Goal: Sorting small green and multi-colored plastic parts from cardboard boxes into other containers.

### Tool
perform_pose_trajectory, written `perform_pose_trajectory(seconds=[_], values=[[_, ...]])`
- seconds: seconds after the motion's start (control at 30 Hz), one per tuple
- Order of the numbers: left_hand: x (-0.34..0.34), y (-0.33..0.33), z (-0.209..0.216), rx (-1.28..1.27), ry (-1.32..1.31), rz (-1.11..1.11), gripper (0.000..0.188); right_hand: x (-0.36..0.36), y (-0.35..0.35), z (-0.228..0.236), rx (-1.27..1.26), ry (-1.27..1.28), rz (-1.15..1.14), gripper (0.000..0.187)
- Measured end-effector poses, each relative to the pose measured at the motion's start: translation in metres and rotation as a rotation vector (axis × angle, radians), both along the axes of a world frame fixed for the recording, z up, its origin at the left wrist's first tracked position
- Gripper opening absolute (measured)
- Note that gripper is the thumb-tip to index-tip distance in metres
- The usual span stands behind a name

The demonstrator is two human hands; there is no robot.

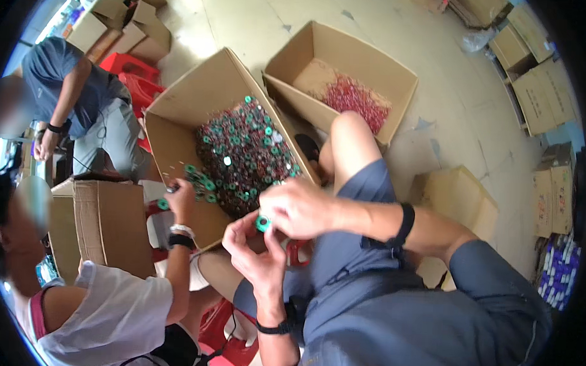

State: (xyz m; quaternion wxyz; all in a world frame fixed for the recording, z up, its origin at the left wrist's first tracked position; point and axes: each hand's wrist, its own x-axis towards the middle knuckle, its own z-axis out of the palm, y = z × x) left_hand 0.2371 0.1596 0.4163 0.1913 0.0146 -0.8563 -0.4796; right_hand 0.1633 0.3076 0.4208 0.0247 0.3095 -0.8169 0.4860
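A small green ring-shaped spool (262,223) is pinched between my left hand (255,249) and my right hand (296,207), held above my lap. Just beyond my hands stands a tilted cardboard box (179,108) filled with several dark coils with green cores (242,155). A co-worker's hand (179,195) reaches into that box's near edge, holding a green piece. Each of my wrists carries a black band.
A second open box (375,60) behind holds red wire coils (354,98). A seated person in white (101,312) is at my left, another person in grey (77,91) bends further back. Red stools (132,74), closed cartons (104,228) and stacked boxes (541,88) surround us.
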Motion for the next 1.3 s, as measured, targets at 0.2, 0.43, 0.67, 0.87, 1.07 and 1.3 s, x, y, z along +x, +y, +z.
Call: perform_pose_trajectory(seconds=[0.2,0.43,0.67,0.87,1.07,1.3], values=[[0.001,-0.006,0.001,0.023,0.001,-0.029,0.053,-0.001,0.002,-0.003,0.071,-0.105,-0.009,0.020],[0.001,-0.005,0.008,-0.005,0.113,-0.083,0.056,-0.006,0.009,0.008,-0.165,-0.369,0.061,0.018],[0.000,-0.005,0.006,-0.028,0.056,-0.086,0.058,0.004,0.002,0.012,-0.091,-0.378,0.013,0.017],[-0.003,-0.008,0.003,-0.069,0.115,-0.069,0.056,-0.002,-0.003,0.003,-0.072,-0.349,-0.029,0.016],[-0.002,-0.006,-0.004,-0.028,0.091,-0.063,0.054,0.000,-0.003,0.001,-0.076,-0.323,-0.051,0.016],[-0.005,-0.021,-0.030,-0.060,0.090,-0.001,0.047,0.008,-0.032,-0.021,-0.027,-0.293,-0.057,0.016]])
